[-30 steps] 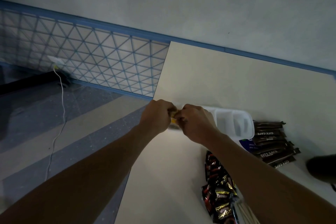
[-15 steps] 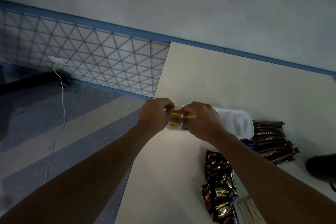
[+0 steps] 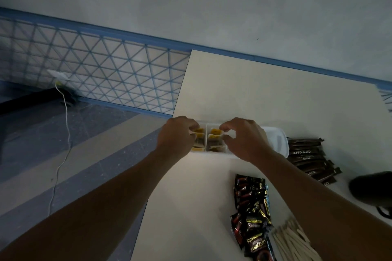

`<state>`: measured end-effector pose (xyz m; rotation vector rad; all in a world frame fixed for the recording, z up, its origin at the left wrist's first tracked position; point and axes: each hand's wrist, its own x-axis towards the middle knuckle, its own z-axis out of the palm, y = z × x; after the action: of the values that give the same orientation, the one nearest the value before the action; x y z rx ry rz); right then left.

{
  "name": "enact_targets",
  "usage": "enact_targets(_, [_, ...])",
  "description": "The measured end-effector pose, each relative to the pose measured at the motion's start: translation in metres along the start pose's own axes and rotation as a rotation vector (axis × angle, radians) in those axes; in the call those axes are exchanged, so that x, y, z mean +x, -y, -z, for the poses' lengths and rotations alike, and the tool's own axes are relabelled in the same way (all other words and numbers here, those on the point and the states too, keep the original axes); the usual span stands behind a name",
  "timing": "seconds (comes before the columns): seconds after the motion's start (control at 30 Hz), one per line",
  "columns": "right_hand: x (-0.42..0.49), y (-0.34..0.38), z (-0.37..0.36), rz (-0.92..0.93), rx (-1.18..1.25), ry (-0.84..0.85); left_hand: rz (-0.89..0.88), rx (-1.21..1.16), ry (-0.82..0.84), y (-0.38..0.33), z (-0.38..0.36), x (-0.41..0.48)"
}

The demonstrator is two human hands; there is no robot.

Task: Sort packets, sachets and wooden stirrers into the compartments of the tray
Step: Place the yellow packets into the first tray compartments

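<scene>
A white compartment tray [image 3: 275, 140] lies on the pale table. Its two left compartments hold yellow sachets [image 3: 214, 133], standing on edge. My left hand [image 3: 178, 137] is at the tray's left end, fingers curled onto the sachets [image 3: 199, 131] in the end compartment. My right hand [image 3: 244, 140] hovers over the neighbouring compartment, thumb and forefinger slightly apart at the sachets' edge. Black and red packets [image 3: 252, 207], brown stick sachets [image 3: 307, 154] and wooden stirrers [image 3: 292, 241] lie loose on the table.
The table's left edge [image 3: 161, 176] runs just beside the tray, with floor below. A dark object [image 3: 371, 190] sits at the right edge of view. A white cable [image 3: 63, 133] trails across the floor on the left.
My hands, which were pressed together over the yellow sachets, have drawn apart. Each now sits over its own compartment, and the sachets show between them.
</scene>
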<state>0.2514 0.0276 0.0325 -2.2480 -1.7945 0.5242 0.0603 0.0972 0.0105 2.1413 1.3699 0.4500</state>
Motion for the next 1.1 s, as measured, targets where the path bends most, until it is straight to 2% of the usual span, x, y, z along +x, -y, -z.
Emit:
enact_targets(0.17, [0.002,0.011,-0.012,0.005,-0.056,0.028,-0.056,0.124,0.076,-0.007,-0.006,0.005])
enact_targets(0.4, [0.007,0.009,-0.019,0.009,-0.141,0.034,-0.025,0.191,0.052,-0.008,-0.013,0.005])
enact_targets(0.7, [0.009,0.005,-0.009,0.041,-0.097,-0.085,-0.067,0.146,-0.068,-0.010,-0.005,0.013])
enact_targets(1.1, [0.005,0.001,-0.011,0.023,-0.072,-0.041,-0.056,0.059,0.018,-0.007,-0.004,0.004])
